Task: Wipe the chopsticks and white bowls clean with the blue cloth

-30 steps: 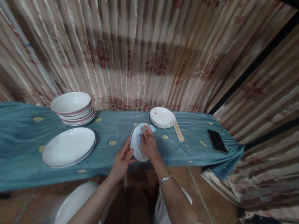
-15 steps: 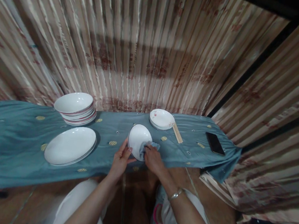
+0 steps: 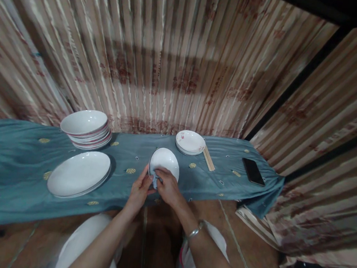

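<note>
A small white bowl (image 3: 166, 157) with a dark rim is tilted toward me over the table's front half. My left hand (image 3: 140, 190) grips its left edge, thumb near the rim and fingers behind. Inside the bowl, my right hand (image 3: 166, 185) presses a blue-grey cloth (image 3: 154, 180) against the lower left of the surface. Part of the cloth is hidden beneath the fingers. A bracelet (image 3: 195, 230) circles the right wrist.
Left on the blue tablecloth (image 3: 123, 190) stand stacked bowls (image 3: 85, 122) and large oval plates (image 3: 79, 174). Small flowered plates (image 3: 190, 142) lie behind, beside wooden chopsticks (image 3: 208, 158). A black phone (image 3: 253, 171) rests at the right. Curtains (image 3: 173, 64) hang behind.
My right hand has moved left across the bowl with the cloth, from its lower right to its lower left. My left hand keeps its hold; the view has shifted slightly.
</note>
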A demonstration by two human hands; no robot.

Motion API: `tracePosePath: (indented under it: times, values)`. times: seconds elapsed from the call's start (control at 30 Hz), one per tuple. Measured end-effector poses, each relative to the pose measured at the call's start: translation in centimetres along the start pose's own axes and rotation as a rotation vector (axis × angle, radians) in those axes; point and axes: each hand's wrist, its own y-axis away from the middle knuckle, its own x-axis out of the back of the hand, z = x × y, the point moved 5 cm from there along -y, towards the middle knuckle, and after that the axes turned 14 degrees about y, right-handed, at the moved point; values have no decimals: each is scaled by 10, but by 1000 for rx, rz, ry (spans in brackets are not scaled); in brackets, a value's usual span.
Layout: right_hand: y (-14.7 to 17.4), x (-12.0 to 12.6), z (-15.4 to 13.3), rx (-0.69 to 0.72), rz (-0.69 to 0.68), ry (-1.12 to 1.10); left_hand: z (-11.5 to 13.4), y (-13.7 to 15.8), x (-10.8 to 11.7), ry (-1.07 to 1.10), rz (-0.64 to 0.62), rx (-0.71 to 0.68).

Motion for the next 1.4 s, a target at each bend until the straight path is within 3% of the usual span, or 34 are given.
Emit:
tracePosePath:
  times: [0.33,0.5,0.7,0.87,1.1,1.4]
  values:
    - [-28,-16,26,4,166,181,1,2,-3,-47,-39,2]
    - [-29,-21,51,2,143,275,1,3,-1,-52,-24,0]
    - [-11,-21,64,-51,5,424,4,6,-3,-39,-47,5]
    - [10,-19,59,-99,-98,494,3,5,-2,3,-36,12]
    - [27,-7,43,-104,-139,438,2,2,1,45,-17,14]
    - [27,14,2,28,-155,63,9,4,2,9,14,-22]
